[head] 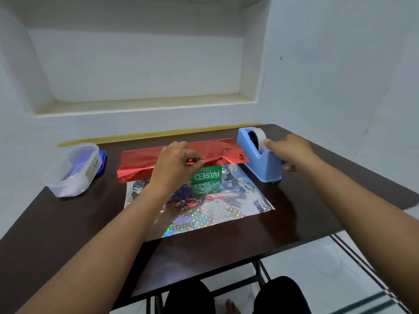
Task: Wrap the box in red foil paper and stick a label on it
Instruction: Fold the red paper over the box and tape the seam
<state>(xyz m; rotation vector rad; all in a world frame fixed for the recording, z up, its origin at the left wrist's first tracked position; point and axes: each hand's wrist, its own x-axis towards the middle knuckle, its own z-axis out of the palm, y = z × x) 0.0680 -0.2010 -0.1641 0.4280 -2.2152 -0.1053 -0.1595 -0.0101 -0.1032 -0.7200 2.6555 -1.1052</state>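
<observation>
Head view: we see the box (207, 174) lying long axis left-right mid-table, its green side reading "PASEO" upside down to us; our left hand (179, 162) pinches the red foil paper (140, 160) folded over it, our right hand (288, 148) seemingly pinching tape at the blue tape dispenser (258, 159)

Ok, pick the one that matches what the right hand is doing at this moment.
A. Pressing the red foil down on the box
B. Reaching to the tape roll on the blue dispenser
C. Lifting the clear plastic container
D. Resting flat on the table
B: the right hand has its fingers at the white tape roll on the blue dispenser, while the left hand pinches the red foil over the box.
</observation>
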